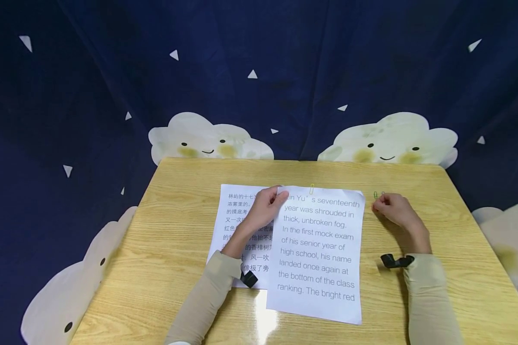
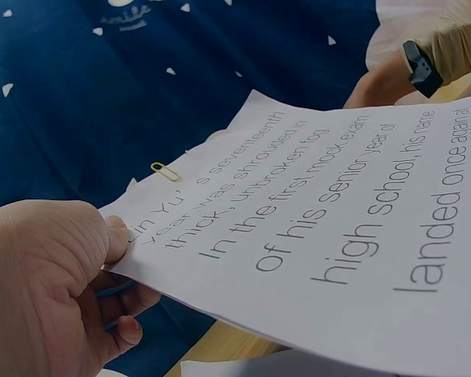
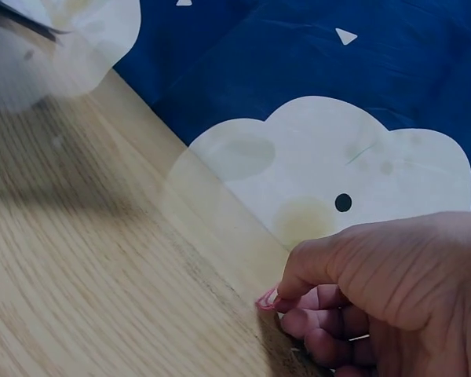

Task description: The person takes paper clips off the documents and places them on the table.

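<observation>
My left hand [image 1: 264, 207] pinches the top left corner of a sheet printed in large English text [image 1: 317, 258], thumb on top. In the left wrist view the sheet is raised and slanted. A yellow paper clip [image 2: 166, 171] sits on its top edge. Partly under this sheet and my left forearm lies a sheet with Chinese text [image 1: 235, 230]. To the right, my right hand [image 1: 397, 211] is low over the table, fingers curled. Between its thumb and fingertips it pinches a pink paper clip [image 3: 267, 299], partly hidden by the fingers.
A green paper clip [image 1: 375, 195] and a bluish paper clip [image 1: 382, 193] lie just beyond my right fingers. The wooden table [image 1: 155, 230] ends at a dark blue curtain [image 1: 293, 57] with white clouds. Black wrist bands sit on both sleeves.
</observation>
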Demonstrator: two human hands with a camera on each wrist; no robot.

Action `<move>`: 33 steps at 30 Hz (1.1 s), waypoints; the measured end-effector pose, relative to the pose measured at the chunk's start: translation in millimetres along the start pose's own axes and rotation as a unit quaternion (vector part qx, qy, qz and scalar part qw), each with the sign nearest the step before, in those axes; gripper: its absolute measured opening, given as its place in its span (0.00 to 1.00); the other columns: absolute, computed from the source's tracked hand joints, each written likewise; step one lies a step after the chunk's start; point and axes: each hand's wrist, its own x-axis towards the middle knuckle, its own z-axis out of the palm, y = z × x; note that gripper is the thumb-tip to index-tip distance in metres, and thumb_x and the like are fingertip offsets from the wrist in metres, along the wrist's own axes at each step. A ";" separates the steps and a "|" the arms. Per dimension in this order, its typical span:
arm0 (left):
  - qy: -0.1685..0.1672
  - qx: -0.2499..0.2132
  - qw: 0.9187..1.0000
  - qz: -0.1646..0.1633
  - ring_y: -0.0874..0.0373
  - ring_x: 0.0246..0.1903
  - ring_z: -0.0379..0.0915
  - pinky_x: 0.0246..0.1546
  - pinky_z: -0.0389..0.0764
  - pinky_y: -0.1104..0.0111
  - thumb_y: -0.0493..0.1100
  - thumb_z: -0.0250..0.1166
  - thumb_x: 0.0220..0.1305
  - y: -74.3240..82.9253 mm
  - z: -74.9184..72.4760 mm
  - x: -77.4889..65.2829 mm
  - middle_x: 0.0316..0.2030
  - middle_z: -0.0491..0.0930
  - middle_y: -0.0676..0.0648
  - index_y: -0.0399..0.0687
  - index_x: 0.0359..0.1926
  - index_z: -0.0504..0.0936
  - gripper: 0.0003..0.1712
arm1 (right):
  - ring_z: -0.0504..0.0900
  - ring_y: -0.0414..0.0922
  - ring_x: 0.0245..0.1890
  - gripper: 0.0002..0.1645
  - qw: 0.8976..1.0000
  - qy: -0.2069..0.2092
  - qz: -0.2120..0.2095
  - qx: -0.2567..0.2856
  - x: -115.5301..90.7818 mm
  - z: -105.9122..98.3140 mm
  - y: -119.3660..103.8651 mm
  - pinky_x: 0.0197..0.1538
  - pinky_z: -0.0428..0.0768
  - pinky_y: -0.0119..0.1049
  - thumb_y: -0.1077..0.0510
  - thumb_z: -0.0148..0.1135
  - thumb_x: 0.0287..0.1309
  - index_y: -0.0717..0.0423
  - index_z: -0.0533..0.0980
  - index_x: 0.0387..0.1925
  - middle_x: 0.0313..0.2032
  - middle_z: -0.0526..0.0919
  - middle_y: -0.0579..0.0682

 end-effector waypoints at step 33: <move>-0.002 0.004 1.000 0.009 0.60 0.17 0.66 0.20 0.65 0.71 0.48 0.56 0.82 1.2 0.6 -0.1 0.22 0.76 0.44 0.40 0.35 0.81 0.19 | 0.72 0.47 0.31 0.12 1.000 0.015 0.021 -0.001 0.6 2.1 -2.7 0.33 0.69 0.38 0.57 0.56 0.73 0.63 0.74 0.36 0.31 0.76 0.53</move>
